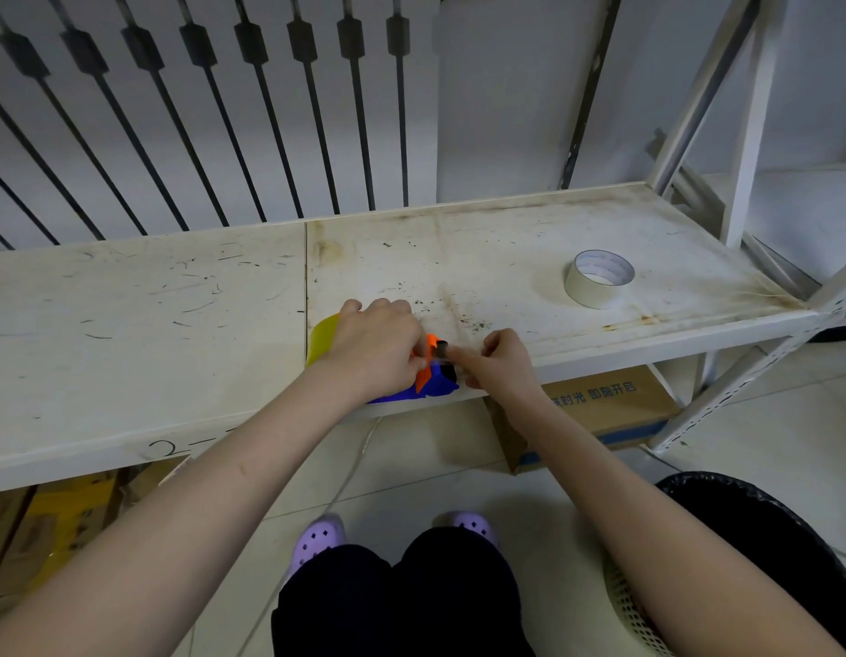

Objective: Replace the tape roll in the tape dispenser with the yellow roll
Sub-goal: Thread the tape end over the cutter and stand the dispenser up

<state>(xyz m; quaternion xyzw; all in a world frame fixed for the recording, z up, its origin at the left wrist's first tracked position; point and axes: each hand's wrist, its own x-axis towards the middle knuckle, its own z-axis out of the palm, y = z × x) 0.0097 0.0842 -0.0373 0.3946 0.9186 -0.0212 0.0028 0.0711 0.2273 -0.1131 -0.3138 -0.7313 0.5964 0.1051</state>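
A blue and orange tape dispenser (433,379) lies at the front edge of a scuffed white shelf (174,296). A yellow roll (322,336) sits in it, mostly hidden under my left hand (376,346), which grips the dispenser and roll from above. My right hand (499,360) pinches at the dispenser's dark roller end (441,349) with thumb and forefinger; whether tape is between the fingers I cannot tell. A pale, whitish tape roll (599,278) lies flat on the shelf, far right of both hands.
Black railing bars (269,111) stand behind the shelf. A white upright frame (743,135) rises at the right. A cardboard box (601,410) sits under the shelf, and a black mesh bin (767,561) is by my right arm.
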